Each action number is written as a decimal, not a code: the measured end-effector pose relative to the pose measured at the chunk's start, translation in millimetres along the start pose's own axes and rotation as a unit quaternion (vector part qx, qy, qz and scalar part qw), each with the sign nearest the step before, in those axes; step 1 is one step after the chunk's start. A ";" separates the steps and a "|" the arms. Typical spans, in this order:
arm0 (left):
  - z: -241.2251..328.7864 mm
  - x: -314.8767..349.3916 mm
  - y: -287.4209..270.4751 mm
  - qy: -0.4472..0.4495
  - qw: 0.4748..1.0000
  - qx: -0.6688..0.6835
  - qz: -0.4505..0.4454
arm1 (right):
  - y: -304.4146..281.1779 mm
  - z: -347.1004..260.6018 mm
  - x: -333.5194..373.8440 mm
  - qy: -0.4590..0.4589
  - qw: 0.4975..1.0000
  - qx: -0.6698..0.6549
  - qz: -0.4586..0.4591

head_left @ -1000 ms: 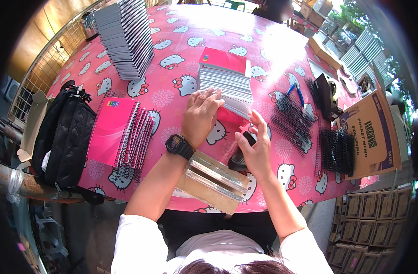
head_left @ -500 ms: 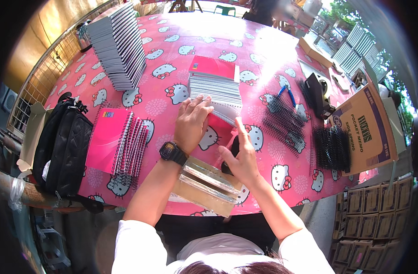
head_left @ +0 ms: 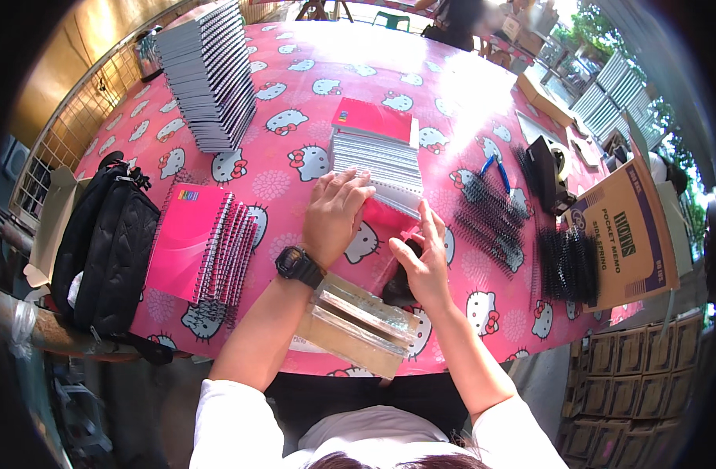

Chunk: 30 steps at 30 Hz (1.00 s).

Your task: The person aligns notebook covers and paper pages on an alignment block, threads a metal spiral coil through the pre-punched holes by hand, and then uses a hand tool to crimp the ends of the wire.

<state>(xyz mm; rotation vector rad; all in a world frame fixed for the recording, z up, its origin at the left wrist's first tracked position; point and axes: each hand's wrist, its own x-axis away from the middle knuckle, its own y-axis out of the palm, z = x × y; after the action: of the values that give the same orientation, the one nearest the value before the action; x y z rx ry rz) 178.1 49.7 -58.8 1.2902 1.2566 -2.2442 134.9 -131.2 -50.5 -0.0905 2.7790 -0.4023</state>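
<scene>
A row of unbound memo pads (head_left: 377,166) with punched edges leans in the middle of the table, pink covers at its far and near ends. My left hand (head_left: 336,215) lies with flat fingers over its near left corner. My right hand (head_left: 427,270) is at the near right corner, index fingertip by the pages' edge, thumb spread away, palm holding nothing. Beneath and between the hands is a dark object (head_left: 399,288), partly hidden. A tan wooden jig (head_left: 358,324) with a long groove sits at the near table edge, in front of my body.
Bound spiral notebooks (head_left: 190,242) and a black bag (head_left: 112,250) are on the left, a tall notebook stack (head_left: 209,86) behind. At right are black spiral coils (head_left: 489,219), blue-handled pliers (head_left: 499,172), a tape dispenser (head_left: 547,176) and a cardboard box (head_left: 628,234).
My right hand has shifted slightly right, its thumb a little farther from the pads. The left hand stays on the pads. The whole view has moved slightly.
</scene>
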 end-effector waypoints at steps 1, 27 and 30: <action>-0.3 0.1 0.3 0.001 1.000 0.001 0.002 | -0.6 0.4 0.3 -0.002 1.000 0.001 0.001; 1.9 -6.5 -19.6 -0.010 0.998 -0.064 -0.004 | -19.7 -4.7 -28.6 0.048 0.982 0.176 -0.049; 13.0 -29.1 -45.6 0.006 0.999 -0.044 0.012 | -21.9 -14.3 -20.0 -0.158 0.987 0.017 0.010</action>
<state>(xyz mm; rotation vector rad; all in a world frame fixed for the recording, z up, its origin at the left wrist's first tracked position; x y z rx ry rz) 160.3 61.2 -7.3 1.2823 1.3214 -2.1415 149.4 -146.2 -25.0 -0.1081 2.4584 -0.3926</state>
